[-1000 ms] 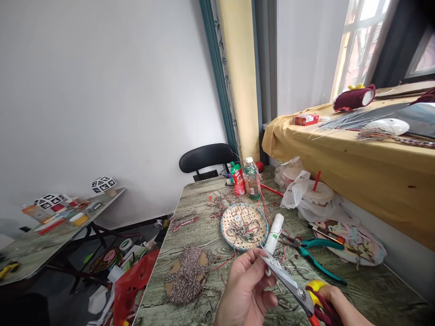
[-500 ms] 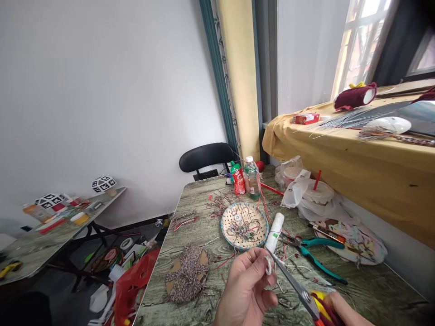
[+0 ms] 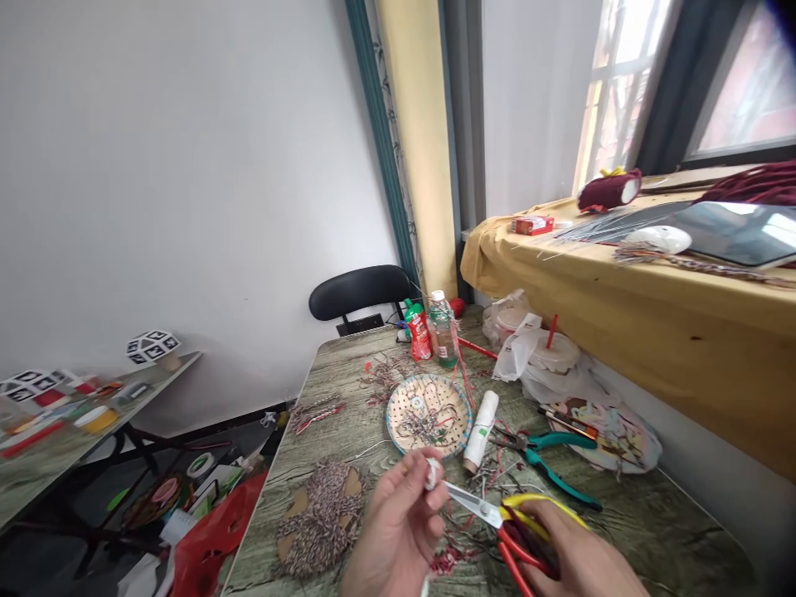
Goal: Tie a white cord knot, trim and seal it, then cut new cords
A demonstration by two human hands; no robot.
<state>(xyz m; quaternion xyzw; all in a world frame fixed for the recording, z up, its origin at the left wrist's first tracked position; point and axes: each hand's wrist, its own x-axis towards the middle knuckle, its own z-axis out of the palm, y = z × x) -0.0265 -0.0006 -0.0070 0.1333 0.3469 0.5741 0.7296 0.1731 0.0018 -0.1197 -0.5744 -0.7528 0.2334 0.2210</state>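
My left hand (image 3: 398,522) is closed in a pinch on a small white looped strip (image 3: 431,473), perhaps tape or cord; the fingers cover part of it. My right hand (image 3: 569,551) is wrapped round the handles of a pair of scissors (image 3: 482,507), one handle yellow and one red. The handles stand apart, and the blades point left at the fingertips of my left hand, close below the white strip. Whether the blades touch it I cannot tell. Just beyond lies a white roll (image 3: 482,431), and past my left hand is a round woven basket (image 3: 429,406) holding thread scraps.
Green-handled pliers (image 3: 563,456) lie to the right. Mottled yarn wound on cardboard (image 3: 323,518) lies to the left. A red pouch (image 3: 418,332) and a clear bottle (image 3: 444,332) stand at the back. Bagged cups (image 3: 553,356) sit below the yellow-draped ledge (image 3: 560,274).
The view has turned right, so the scene sits further left. The scissors have come round from a steep slant to a flatter one, and more of their handles and my right hand shows.
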